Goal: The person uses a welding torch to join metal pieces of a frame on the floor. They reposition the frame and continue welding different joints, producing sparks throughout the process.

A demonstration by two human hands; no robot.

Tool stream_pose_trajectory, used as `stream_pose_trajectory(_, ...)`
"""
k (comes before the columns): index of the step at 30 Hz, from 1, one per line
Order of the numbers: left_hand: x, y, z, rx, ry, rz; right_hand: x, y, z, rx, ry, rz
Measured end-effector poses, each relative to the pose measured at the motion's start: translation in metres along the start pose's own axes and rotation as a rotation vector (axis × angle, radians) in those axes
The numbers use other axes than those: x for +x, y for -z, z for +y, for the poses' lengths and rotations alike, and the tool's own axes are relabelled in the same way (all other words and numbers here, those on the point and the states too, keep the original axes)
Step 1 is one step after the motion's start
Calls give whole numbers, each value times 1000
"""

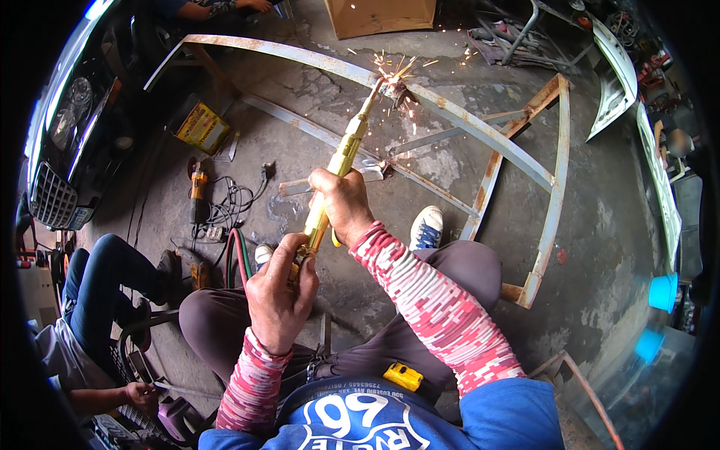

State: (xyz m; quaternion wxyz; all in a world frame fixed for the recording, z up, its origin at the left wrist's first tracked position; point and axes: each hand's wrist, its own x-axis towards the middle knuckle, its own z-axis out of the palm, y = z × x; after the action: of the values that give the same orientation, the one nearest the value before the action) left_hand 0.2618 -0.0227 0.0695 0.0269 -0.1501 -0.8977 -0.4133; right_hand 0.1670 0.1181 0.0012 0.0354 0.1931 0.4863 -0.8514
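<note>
A brass cutting torch [346,152] slants up and away from me, held in both hands. My right hand [346,204] is wrapped round its handle. My left hand [281,292] grips the near end by the valves, thumb and fingers closed on it. The torch tip meets a rusty steel frame [487,133] at a dark, rough spot [395,91] on its long curved bar, where orange sparks fly out. Red and green hoses [244,257] run along the floor beside my left knee.
An orange angle grinder [198,196] with a tangled cord and a yellow can [202,129] stand left of the frame. A car [71,112] and a seated person [112,277] are further left. A cardboard box [382,19] sits beyond the sparks; white panels [615,79] stand right.
</note>
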Motion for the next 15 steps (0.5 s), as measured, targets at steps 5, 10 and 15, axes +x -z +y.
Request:
stream_pose_trajectory(5,0,3,1,12,7,-19,-1,0,1,22,12,8)
stream_pose_trajectory(10,0,3,2,-8,-1,-15,1,1,2,20,16,-10)
stream_pose_trajectory(15,1,3,0,-19,-23,-10,3,2,3,53,-14,-15)
